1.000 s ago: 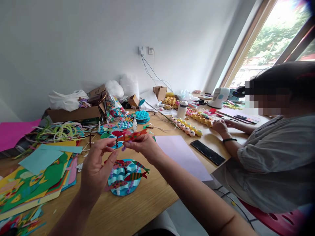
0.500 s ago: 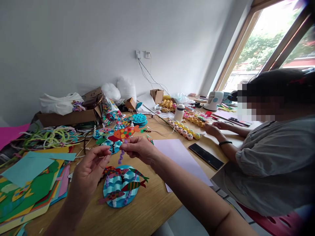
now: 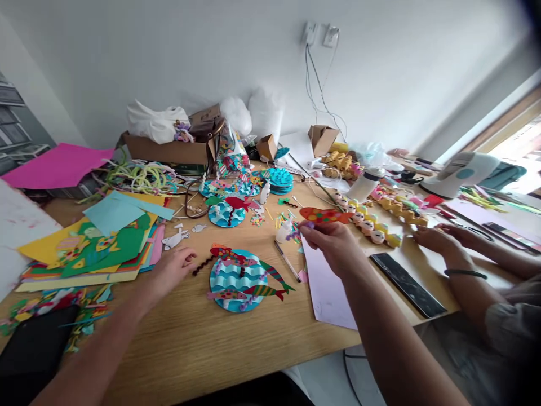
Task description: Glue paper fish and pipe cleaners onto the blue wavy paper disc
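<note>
My right hand [image 3: 333,245] pinches a purple twisted pipe cleaner [image 3: 305,226]. Above those fingers is an orange-red paper fish [image 3: 325,215] with coloured spots. My left hand [image 3: 175,268] is loosely curled, with nothing visible in it. It is left of a round blue wavy disc [image 3: 232,277] bearing several paper fish, including a striped green one [image 3: 274,275]. A dark coiled pipe cleaner [image 3: 203,265] sticks out from the disc close to my left fingertips. Farther back, a second blue disc [image 3: 224,217] carries a red fish [image 3: 239,203].
Coloured paper sheets [image 3: 127,248] are piled at left, near a black phone-like object [image 3: 40,344]. A pen [image 3: 288,262] and white glue bottle [image 3: 284,231] lie mid-table. A purple sheet [image 3: 329,287] and dark flat slab [image 3: 408,283] are at right, beside another person's hands [image 3: 443,245].
My hands have moved apart: the right carries the spotted fish to the right, the left drops back toward the table at left. The camera view has turned left and down.
</note>
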A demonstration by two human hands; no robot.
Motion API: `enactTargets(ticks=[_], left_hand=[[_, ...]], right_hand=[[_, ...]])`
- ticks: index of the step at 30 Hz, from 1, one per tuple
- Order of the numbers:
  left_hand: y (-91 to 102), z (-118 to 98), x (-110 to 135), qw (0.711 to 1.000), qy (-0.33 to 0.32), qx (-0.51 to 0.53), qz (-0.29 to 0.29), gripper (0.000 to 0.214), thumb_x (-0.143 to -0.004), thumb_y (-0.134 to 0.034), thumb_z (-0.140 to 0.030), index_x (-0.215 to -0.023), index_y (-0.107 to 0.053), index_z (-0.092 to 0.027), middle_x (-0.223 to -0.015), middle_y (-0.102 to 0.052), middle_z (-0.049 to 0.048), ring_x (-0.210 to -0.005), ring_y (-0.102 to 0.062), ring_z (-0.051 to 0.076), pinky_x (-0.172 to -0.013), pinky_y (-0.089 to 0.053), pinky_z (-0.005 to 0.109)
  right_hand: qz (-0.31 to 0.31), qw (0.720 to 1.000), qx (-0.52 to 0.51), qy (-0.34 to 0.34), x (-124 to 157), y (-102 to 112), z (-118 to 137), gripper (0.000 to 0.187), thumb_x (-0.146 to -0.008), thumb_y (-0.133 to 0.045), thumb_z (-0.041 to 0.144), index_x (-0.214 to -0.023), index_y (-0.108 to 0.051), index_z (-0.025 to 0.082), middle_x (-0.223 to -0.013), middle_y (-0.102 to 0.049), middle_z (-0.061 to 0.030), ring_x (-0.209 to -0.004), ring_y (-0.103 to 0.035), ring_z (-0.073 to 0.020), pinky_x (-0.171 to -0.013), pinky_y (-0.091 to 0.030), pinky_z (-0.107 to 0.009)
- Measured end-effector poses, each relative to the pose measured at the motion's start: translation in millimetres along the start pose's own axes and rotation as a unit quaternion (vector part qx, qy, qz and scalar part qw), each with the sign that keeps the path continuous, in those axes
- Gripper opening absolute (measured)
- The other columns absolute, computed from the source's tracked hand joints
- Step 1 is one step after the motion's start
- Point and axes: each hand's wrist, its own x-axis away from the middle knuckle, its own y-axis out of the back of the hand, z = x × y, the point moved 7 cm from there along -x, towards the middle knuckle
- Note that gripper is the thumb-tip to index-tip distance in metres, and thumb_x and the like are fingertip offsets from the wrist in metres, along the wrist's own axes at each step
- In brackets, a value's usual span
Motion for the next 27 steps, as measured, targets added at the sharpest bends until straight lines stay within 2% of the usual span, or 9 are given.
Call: enactTargets(ticks=[5, 11, 16, 21, 27], left_hand=[[-32.5, -2, -9, 0.997, -0.011, -0.043, 0.060, 0.012, -0.071, -0.049, -0.026, -0.073, -0.059, -0.020, -0.081, -0.064, 0.0036, -0.075, -0.059, 0.018, -0.063, -0.042, 0.026], [-44.4, -2, -12, 0.992, -0.009, -0.097, 0.085, 0.015, -0.075, -0.043, -0.018, -0.067, -0.055, -0.021, -0.073, -0.061, 0.0020, -0.068, -0.056, 0.016, -0.060, -0.036, 0.026], [-29.4, 5, -18, 0.990, 0.005, -0.138, 0.025, 0.014, -0.077, -0.040, -0.017, -0.068, -0.050, -0.021, -0.074, -0.058, 0.0030, -0.070, -0.055, 0.017, -0.061, -0.036, 0.027], [-8.6, 5, -22, 0.986, 0.008, -0.158, -0.054, 0.013, -0.079, -0.036, -0.018, -0.070, -0.044, -0.021, -0.069, -0.055, 0.0021, -0.066, -0.053, 0.017, -0.054, -0.031, 0.027], [-2.3, -5, -20, 0.982, -0.044, -0.142, -0.117, 0.011, -0.080, -0.035, -0.020, -0.071, -0.042, -0.022, -0.071, -0.054, 0.0010, -0.065, -0.052, 0.015, -0.055, -0.034, 0.024]], right_hand=[[-0.065, 0.998, 0.003, -0.006, 13, 26, -14, 0.022, -0.059, -0.075, 0.034, -0.071, -0.069, 0.015, -0.053, -0.052, 0.0026, -0.048, -0.038, -0.0058, -0.043, -0.028, -0.021], [-0.098, 0.995, 0.032, -0.011, 22, 46, -30, 0.022, -0.062, -0.074, 0.034, -0.074, -0.071, 0.017, -0.053, -0.054, 0.0010, -0.048, -0.041, -0.0076, -0.044, -0.032, -0.022], [-0.115, 0.992, 0.041, -0.017, 25, 52, -40, 0.023, -0.062, -0.074, 0.036, -0.076, -0.072, 0.018, -0.056, -0.057, 0.0001, -0.050, -0.042, -0.0080, -0.044, -0.034, -0.022], [-0.124, 0.990, 0.044, -0.045, 28, 52, -49, 0.024, -0.059, -0.075, 0.037, -0.075, -0.072, 0.018, -0.059, -0.060, -0.0013, -0.051, -0.043, -0.0083, -0.045, -0.035, -0.022], [-0.130, 0.988, 0.050, -0.066, 28, 52, -56, 0.026, -0.055, -0.075, 0.039, -0.072, -0.073, 0.019, -0.058, -0.060, -0.0021, -0.050, -0.042, -0.0091, -0.044, -0.034, -0.023]])
